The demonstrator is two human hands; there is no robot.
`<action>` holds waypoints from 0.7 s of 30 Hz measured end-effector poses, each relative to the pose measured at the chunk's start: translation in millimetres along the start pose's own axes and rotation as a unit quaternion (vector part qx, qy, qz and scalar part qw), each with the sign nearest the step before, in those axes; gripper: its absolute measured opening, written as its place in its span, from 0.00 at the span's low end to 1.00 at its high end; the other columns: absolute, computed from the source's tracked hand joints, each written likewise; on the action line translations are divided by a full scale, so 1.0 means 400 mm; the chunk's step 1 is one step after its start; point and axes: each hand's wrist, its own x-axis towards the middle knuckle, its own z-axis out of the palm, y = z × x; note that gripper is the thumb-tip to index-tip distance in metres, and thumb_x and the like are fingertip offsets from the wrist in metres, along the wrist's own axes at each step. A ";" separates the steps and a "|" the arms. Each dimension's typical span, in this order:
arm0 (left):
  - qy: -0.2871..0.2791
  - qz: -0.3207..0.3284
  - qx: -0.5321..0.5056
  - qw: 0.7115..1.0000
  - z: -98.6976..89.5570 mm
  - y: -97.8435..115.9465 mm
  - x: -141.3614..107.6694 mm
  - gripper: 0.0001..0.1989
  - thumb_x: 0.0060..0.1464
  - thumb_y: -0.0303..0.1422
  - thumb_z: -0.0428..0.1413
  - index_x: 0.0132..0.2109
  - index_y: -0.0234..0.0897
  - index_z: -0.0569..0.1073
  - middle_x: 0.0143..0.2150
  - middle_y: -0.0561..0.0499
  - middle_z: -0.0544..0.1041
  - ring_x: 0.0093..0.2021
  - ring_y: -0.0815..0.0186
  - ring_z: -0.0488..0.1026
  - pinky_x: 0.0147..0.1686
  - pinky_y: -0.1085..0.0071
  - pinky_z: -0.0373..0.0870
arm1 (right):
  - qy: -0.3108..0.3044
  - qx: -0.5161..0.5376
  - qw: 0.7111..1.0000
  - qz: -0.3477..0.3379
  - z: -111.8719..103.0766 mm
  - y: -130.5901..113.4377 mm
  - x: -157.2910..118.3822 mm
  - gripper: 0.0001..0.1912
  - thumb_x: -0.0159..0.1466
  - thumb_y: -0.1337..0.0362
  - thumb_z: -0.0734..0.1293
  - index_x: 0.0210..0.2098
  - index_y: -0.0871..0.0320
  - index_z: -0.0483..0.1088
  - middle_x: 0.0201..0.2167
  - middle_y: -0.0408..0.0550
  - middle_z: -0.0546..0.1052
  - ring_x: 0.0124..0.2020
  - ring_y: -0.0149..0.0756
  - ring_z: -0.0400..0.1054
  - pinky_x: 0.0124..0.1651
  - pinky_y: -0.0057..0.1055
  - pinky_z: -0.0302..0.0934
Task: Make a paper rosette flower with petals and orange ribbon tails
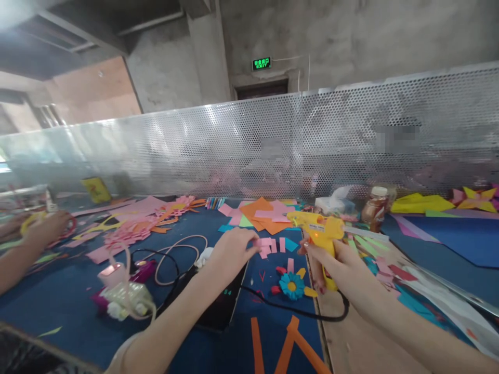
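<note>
The right hand (343, 259) is closed round the handle of a yellow glue gun (325, 228), its nozzle aimed leftward above the tabletop (70, 322); the left hand (230, 252) is at the pink paper pieces (266, 244), thumb and forefinger close together, though whether a piece is pinched between them I cannot tell; those pieces lie in a small group between the two hands, with a blue paper scrap (291, 244) just beside them.

For good handling, I'd take a piece by its very edge, leaving its face free for glue; keep the nozzle away from the bare fingertips, as it may be hot; a small dab would likely suit such narrow paper, since too much could squeeze out.

Nearer the body lies a blue paper flower (292, 286) with a yellow centre; the gun's black cord (288, 309) curves just below it, so some slack would help avoid dragging it; orange strips (257, 345) lie nearer still; beyond the hands are layered orange sheets (262, 210) and a tissue box (337, 203).
</note>
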 end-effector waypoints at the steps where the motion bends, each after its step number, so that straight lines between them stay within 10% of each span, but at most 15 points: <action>1: 0.030 -0.012 0.003 0.999 -0.009 0.000 -0.006 0.06 0.53 0.33 0.53 0.37 0.37 0.72 0.38 0.50 0.76 0.40 0.60 0.69 0.41 0.64 0.62 | -0.005 -0.017 1.000 0.007 0.004 0.002 0.002 0.17 0.58 0.51 0.58 0.21 0.55 0.57 0.09 0.39 0.63 0.14 0.32 0.61 0.21 0.29 0.58; 9: 0.153 -0.015 0.073 0.985 -0.041 0.005 -0.044 0.04 0.52 0.31 0.54 0.37 0.39 0.72 0.37 0.52 0.75 0.39 0.61 0.69 0.41 0.63 0.63 | -0.023 -0.064 0.997 0.025 0.038 -0.026 -0.010 0.14 0.58 0.57 0.60 0.20 0.56 0.56 0.07 0.36 0.61 0.10 0.28 0.58 0.15 0.23 0.54; 21: 0.168 -0.012 0.071 0.983 -0.054 0.021 -0.060 0.03 0.53 0.32 0.54 0.36 0.39 0.70 0.37 0.53 0.75 0.39 0.61 0.68 0.42 0.63 0.62 | -0.024 -0.084 0.996 0.020 0.041 -0.039 -0.018 0.19 0.58 0.57 0.59 0.15 0.55 0.53 0.06 0.38 0.60 0.10 0.27 0.56 0.15 0.24 0.53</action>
